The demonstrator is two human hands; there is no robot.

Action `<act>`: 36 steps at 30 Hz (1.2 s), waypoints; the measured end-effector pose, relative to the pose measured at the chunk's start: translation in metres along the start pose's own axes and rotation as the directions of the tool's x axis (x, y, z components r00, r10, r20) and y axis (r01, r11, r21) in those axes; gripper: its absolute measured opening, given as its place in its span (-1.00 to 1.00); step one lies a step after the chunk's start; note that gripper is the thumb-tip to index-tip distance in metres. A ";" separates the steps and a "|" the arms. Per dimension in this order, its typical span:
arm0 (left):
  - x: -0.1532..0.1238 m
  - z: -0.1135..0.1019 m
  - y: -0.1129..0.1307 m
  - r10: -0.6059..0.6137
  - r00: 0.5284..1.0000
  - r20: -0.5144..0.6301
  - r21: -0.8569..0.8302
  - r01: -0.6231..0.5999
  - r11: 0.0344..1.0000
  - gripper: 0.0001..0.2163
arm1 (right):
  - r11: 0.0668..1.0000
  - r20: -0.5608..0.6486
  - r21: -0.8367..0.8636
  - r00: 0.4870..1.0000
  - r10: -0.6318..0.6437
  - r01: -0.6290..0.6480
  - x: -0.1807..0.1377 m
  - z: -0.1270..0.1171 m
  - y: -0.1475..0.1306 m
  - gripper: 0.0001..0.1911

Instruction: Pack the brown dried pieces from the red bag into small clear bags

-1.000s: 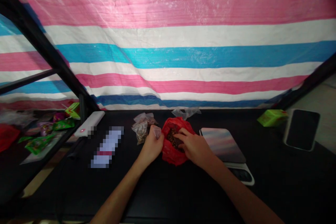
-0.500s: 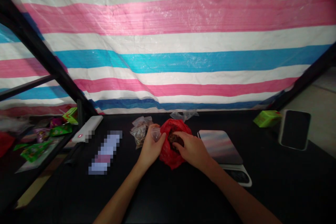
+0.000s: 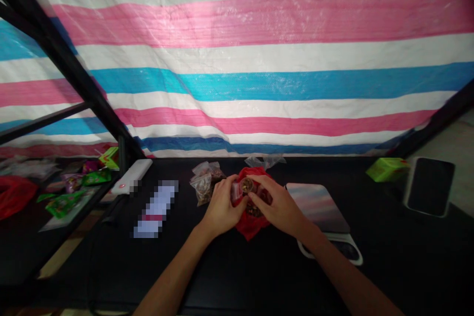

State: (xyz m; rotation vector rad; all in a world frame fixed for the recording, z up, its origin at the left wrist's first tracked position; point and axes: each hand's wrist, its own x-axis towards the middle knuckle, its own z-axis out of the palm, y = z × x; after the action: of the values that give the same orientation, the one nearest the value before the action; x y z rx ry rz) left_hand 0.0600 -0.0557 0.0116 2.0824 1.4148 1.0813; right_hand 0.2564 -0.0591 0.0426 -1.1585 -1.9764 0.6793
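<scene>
A red plastic bag [image 3: 252, 229] lies open on the black table, with brown dried pieces [image 3: 254, 211] inside it. Above its mouth is a small clear zip bag [image 3: 247, 186] with brown bits showing in it. My left hand [image 3: 223, 209] is closed on the left side of that small bag. From the right, my right hand [image 3: 280, 203] curls its thumb and fingers around the small bag's edge; the fingertips are partly hidden. Just left of my left hand lie several filled clear zip bags [image 3: 204, 187].
A flat scale [image 3: 320, 207] sits right of the red bag. Farther right are a green box [image 3: 387, 170] and an upright dark-screened device [image 3: 429, 186]. At left are a white bar-shaped device [image 3: 132, 177], a blurred-out phone-like object [image 3: 156, 210] and green packets [image 3: 64, 202]. Clear bags [image 3: 265, 161] lie behind.
My right hand has come up out of the red bag's contents to the small zip bag. My left hand has moved the small bag over the red bag's mouth. The view has shifted slightly.
</scene>
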 end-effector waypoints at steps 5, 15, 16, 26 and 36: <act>-0.002 0.003 -0.001 0.024 0.999 -0.024 -0.054 -0.026 0.998 -0.61 | 0.999 0.003 -0.041 1.000 0.015 -0.014 -0.001 0.002 0.002 -0.62; 0.001 -0.002 -0.005 0.069 0.997 -0.021 0.073 -0.067 0.995 -0.50 | 0.973 0.136 -0.139 0.977 -0.166 0.184 -0.002 -0.001 0.001 -0.59; 0.001 -0.002 -0.005 0.072 0.997 -0.024 0.092 -0.070 0.993 -0.53 | 0.971 0.149 -0.136 0.973 -0.177 0.198 -0.002 0.000 0.002 -0.56; 0.001 -0.001 -0.001 0.067 0.997 0.028 0.219 -0.071 0.973 -0.72 | 0.964 0.148 -0.208 0.980 -0.135 0.165 -0.003 0.005 0.006 -0.56; 0.001 0.003 0.000 0.104 0.992 0.071 0.178 -0.115 0.977 -0.71 | 0.959 0.138 -0.138 0.964 -0.227 0.246 -0.001 0.004 0.015 -0.58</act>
State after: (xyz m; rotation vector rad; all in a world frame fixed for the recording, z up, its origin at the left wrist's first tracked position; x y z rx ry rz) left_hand 0.0620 -0.0546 0.0103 2.3261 1.4315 0.9504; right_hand 0.2613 -0.0538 0.0288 -0.9646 -2.2586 0.4884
